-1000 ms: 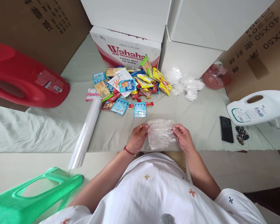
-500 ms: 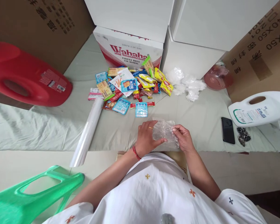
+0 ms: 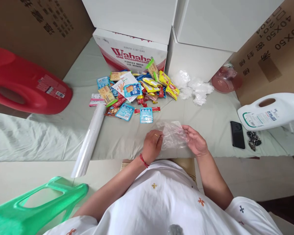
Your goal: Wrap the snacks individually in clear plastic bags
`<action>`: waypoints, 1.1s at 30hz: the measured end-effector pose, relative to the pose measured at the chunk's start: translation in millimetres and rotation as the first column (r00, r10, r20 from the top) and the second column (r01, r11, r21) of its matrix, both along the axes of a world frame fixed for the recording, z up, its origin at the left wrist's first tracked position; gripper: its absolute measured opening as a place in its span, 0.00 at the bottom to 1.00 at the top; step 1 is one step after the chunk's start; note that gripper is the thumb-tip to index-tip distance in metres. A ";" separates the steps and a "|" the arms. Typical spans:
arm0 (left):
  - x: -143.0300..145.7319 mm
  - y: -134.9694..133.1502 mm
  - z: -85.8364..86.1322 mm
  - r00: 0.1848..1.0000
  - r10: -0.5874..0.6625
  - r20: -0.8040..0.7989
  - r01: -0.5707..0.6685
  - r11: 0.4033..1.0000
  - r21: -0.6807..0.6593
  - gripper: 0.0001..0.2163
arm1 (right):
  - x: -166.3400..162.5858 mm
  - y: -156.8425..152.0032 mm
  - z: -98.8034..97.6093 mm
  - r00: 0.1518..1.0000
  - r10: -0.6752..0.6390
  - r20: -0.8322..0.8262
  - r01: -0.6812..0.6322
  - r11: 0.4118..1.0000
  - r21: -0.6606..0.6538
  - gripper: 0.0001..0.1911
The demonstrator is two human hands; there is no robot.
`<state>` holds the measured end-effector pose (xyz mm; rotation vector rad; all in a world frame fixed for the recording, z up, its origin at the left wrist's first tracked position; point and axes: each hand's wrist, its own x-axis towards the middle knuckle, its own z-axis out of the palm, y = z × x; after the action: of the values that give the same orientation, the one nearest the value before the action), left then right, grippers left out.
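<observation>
Since the last frame, the left hand (image 3: pixel 153 145) has drawn in its spread fingers, now pinching the left edge of the clear plastic (image 3: pixel 173 135); the right hand (image 3: pixel 195 141) grasps the right edge, fingers straighter; beneath is a wrinkled green cloth (image 3: pixel 127 133); beyond, snacks (image 3: pixel 132 89) heap before a water box (image 3: pixel 134 52); a green stool (image 3: pixel 70 195) stands on pale floor (image 3: pixel 107 174).
</observation>
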<state>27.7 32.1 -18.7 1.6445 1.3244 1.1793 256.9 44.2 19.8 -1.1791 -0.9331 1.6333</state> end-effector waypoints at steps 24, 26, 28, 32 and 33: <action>-58.9 14.8 13.3 0.762 0.439 0.476 -0.110 0.813 -0.572 0.16 | 18.3 17.7 -15.7 0.900 -0.295 0.321 0.342 0.934 -0.100 0.25; -62.2 14.5 13.4 0.794 0.402 0.456 -0.060 0.798 -0.599 0.17 | 32.1 20.5 -18.2 0.869 -0.255 0.424 0.316 0.945 -0.079 0.25; -60.2 14.3 12.9 0.794 0.408 0.451 -0.049 0.782 -0.622 0.18 | 41.4 22.4 -15.1 0.756 -0.288 0.587 0.317 0.947 0.056 0.24; -47.6 15.9 10.7 0.750 0.465 0.470 -0.084 0.772 -0.630 0.16 | 28.6 8.6 7.6 0.494 -0.467 0.733 0.120 0.872 0.475 0.19; -44.2 16.5 10.3 0.744 0.474 0.471 -0.093 0.771 -0.630 0.16 | 17.9 0.9 12.9 0.514 -0.443 0.734 0.012 0.860 0.511 0.18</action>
<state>-16.5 48.7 -8.4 0.5333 1.3428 1.1888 274.8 45.0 32.7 -1.6796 -1.5544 0.4624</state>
